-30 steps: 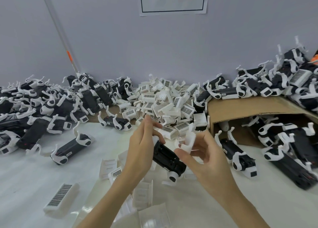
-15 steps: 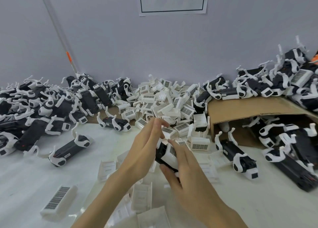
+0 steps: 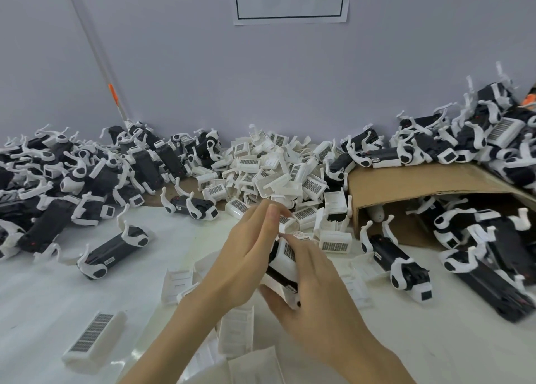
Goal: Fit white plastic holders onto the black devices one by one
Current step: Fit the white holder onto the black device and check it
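One black device (image 3: 280, 273), one holder (image 3: 285, 256), two hands

- We see a black device (image 3: 280, 272) held above the bench between both hands, tilted, its near end lower.
- A white plastic holder (image 3: 285, 257) with a barcode label sits around its upper part.
- Loose white holders (image 3: 272, 175) lie heaped by the wall; one labelled holder (image 3: 94, 340) lies alone, near left.
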`<state>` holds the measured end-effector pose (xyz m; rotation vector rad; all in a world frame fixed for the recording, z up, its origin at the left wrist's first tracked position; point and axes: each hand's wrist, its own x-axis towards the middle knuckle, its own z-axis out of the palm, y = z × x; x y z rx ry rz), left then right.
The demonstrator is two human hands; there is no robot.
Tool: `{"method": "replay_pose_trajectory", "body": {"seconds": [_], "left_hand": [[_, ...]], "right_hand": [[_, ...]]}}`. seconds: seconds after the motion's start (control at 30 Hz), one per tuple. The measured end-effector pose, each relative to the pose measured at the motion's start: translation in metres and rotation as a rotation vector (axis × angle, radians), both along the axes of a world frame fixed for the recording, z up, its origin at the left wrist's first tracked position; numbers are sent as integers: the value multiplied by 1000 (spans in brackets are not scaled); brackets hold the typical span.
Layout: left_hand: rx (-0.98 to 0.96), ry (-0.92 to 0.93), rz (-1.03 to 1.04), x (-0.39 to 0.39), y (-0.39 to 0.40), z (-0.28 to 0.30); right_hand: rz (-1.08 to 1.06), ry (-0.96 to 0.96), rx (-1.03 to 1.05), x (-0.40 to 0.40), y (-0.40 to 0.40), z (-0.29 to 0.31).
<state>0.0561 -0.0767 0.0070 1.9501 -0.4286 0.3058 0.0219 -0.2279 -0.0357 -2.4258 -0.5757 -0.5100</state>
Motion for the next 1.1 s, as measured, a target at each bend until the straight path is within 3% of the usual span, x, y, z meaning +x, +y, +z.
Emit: {"method": "replay_pose_trajectory", "body": {"seconds": [0.07, 0.17, 0.2, 0.3, 0.43, 0.5, 0.7, 0.87, 1.1], "left_hand": [[27, 13, -31, -6, 3, 3], [55, 86, -53, -11, 3, 13], [109, 145, -24, -4, -3, 22], [292, 317, -186, 5, 5, 23], [202, 368, 7, 18, -16, 46], [200, 339, 25, 9, -14, 50], [96, 108, -174, -21, 8, 24], [331, 35, -303, 6, 32, 10], [320, 27, -357, 4, 36, 13]], "right_hand": [[-91, -91, -127, 2, 1, 1], [-159, -94, -159, 4, 3, 3], [-158, -82, -162, 3, 4, 3], [-130, -46, -186, 1, 6, 6], [-222, -44, -272, -2, 11, 9], [-292, -62, -298, -3, 15, 8], [-338, -103, -279, -4, 13, 9], [-329, -114, -287, -2, 15, 6], [-146, 32, -7, 10, -11, 2]]}}
